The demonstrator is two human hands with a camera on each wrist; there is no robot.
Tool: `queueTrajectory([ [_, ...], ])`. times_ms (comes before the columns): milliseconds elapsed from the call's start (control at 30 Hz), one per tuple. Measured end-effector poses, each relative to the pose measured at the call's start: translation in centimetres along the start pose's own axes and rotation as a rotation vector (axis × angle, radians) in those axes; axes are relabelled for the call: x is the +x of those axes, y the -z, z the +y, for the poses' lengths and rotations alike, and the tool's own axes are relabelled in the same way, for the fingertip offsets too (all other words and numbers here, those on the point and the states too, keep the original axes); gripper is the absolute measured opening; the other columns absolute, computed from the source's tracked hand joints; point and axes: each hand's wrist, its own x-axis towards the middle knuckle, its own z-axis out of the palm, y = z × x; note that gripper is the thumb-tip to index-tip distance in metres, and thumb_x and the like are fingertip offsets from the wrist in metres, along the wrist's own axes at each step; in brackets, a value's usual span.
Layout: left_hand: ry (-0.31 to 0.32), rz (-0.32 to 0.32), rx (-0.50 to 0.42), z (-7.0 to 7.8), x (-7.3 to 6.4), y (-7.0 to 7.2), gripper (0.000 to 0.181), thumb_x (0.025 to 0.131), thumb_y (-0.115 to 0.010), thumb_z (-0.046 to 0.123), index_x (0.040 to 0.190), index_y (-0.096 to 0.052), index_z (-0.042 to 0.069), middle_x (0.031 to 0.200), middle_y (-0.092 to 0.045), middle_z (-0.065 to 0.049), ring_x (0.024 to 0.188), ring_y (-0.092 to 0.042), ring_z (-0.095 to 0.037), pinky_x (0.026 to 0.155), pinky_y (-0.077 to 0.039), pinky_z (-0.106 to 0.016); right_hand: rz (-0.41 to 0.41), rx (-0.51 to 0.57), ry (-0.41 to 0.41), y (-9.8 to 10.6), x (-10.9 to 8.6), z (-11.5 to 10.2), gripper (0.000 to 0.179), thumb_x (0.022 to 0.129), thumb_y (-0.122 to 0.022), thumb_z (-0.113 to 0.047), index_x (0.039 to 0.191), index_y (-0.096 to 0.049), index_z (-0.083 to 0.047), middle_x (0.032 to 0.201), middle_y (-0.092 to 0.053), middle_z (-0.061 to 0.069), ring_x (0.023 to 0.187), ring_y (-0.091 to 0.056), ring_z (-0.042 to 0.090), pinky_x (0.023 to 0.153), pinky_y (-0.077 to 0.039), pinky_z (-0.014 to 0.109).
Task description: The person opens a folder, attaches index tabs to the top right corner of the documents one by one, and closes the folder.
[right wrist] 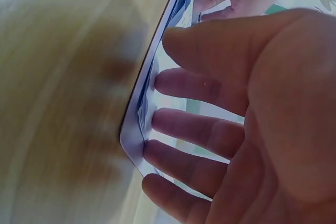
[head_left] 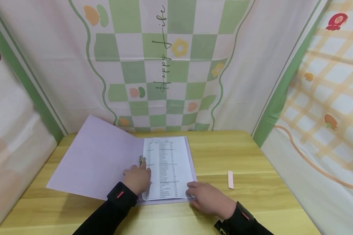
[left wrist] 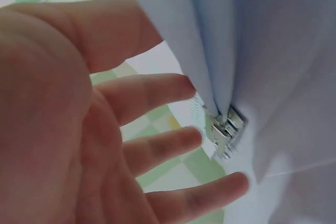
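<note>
A purple folder [head_left: 94, 160] lies spread open on the table, its left cover tilted up off the tabletop. On its right side sits a stack of printed sheets [head_left: 167, 169] with columns of small text. My left hand [head_left: 137, 179] touches the sheets' left margin by the folder's spine, beside a metal clip [left wrist: 227, 129]; in the left wrist view its fingers are extended. At the lower right corner of the sheets and folder, my right hand [head_left: 209, 199] rests with fairly straight fingers [right wrist: 194, 85] against the paper edges.
A small pale pink strip [head_left: 230, 179] lies on the wood-grain table [head_left: 220, 153], right of the folder. Patterned cloth [head_left: 206, 78] hangs behind the table's back edge and along both sides.
</note>
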Motion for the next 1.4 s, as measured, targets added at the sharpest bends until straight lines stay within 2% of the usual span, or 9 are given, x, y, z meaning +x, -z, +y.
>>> queueTrajectory([
  [200,0.038,-0.03,-0.028,0.3,0.1,-0.1,0.047,0.088,-0.074,0.032,0.128,-0.067,0.007,0.137,-0.055,-0.019,0.096,-0.059,-0.039,0.07,-0.048,-0.062,0.012,0.062,-0.044,0.7,-0.6,0.6,0.039,0.092,-0.067,-0.024,0.126,-0.066,-0.005,0.139,-0.055,0.018,0.125,-0.054,0.033,0.101,-0.043,0.045],
  [367,0.028,-0.034,-0.037,0.6,0.1,-0.3,0.045,0.088,-0.074,0.03,0.126,-0.068,0.006,0.134,-0.056,-0.02,0.09,-0.058,-0.038,0.069,-0.049,-0.061,0.157,0.043,-0.199,1.8,-2.7,3.0,0.064,0.092,-0.069,-0.025,0.147,-0.045,-0.002,0.147,-0.041,0.027,0.127,-0.049,0.041,0.097,-0.045,0.053],
  [467,0.031,-0.036,-0.036,0.7,0.0,-0.3,0.044,0.088,-0.074,0.03,0.125,-0.068,0.007,0.131,-0.057,-0.02,0.09,-0.058,-0.039,0.069,-0.049,-0.061,0.239,0.002,-0.362,2.4,-4.0,4.9,0.086,0.091,-0.071,-0.032,0.158,-0.022,-0.008,0.147,-0.033,0.035,0.093,-0.065,0.036,0.071,-0.056,0.041],
  [567,0.032,-0.037,-0.042,0.6,-0.1,-0.2,0.045,0.087,-0.075,0.029,0.126,-0.068,0.007,0.132,-0.056,-0.02,0.092,-0.059,-0.04,0.07,-0.049,-0.061,0.286,-0.035,-0.494,2.5,-5.2,6.4,0.093,0.092,-0.071,-0.035,0.16,-0.013,-0.007,0.136,-0.035,0.043,0.054,-0.053,0.019,0.044,-0.043,0.03],
  [633,0.031,-0.037,-0.042,0.6,-0.1,-0.3,0.045,0.087,-0.075,0.029,0.126,-0.068,0.007,0.134,-0.056,-0.02,0.095,-0.059,-0.04,0.07,-0.049,-0.062,0.272,-0.039,-0.558,2.2,-5.8,7.1,0.088,0.094,-0.069,-0.034,0.157,-0.018,-0.002,0.127,-0.04,0.044,0.047,-0.042,0.015,0.039,-0.036,0.03],
  [833,0.025,-0.046,-0.046,0.5,0.0,-0.3,0.047,0.087,-0.075,0.03,0.127,-0.067,0.007,0.138,-0.054,-0.02,0.102,-0.059,-0.044,0.075,-0.047,-0.067,0.168,-0.015,-0.645,1.6,-6.8,7.9,0.069,0.091,-0.067,-0.025,0.142,-0.038,0.011,0.108,-0.05,0.04,0.063,-0.057,0.03,0.049,-0.047,0.045],
  [1100,0.014,-0.028,-0.054,0.9,-0.2,0.6,0.045,0.088,-0.074,0.029,0.126,-0.067,0.006,0.137,-0.055,-0.019,0.101,-0.059,-0.043,0.077,-0.045,-0.071,0.143,-0.013,-0.607,1.5,-6.9,8.5,0.029,0.101,-0.048,-0.01,0.12,-0.057,0.01,0.086,-0.055,0.018,0.063,-0.051,0.021,0.049,-0.042,0.036],
  [1267,0.019,-0.016,-0.048,1.0,-0.4,0.6,0.046,0.089,-0.073,0.029,0.128,-0.067,0.006,0.137,-0.055,-0.02,0.1,-0.059,-0.041,0.077,-0.046,-0.069,0.14,-0.062,-0.57,1.1,-7.0,8.9,0.012,0.094,-0.056,-0.003,0.101,-0.061,0.004,0.075,-0.051,0.009,0.06,-0.05,0.018,0.048,-0.043,0.036],
  [1400,0.031,0.0,-0.032,1.1,-0.6,0.2,0.048,0.089,-0.073,0.032,0.129,-0.066,0.005,0.137,-0.055,-0.021,0.099,-0.059,-0.04,0.076,-0.046,-0.067,0.124,-0.05,-0.581,1.1,-6.6,8.9,0.012,0.092,-0.058,-0.004,0.101,-0.06,0.003,0.075,-0.052,0.008,0.062,-0.053,0.019,0.05,-0.044,0.039],
])
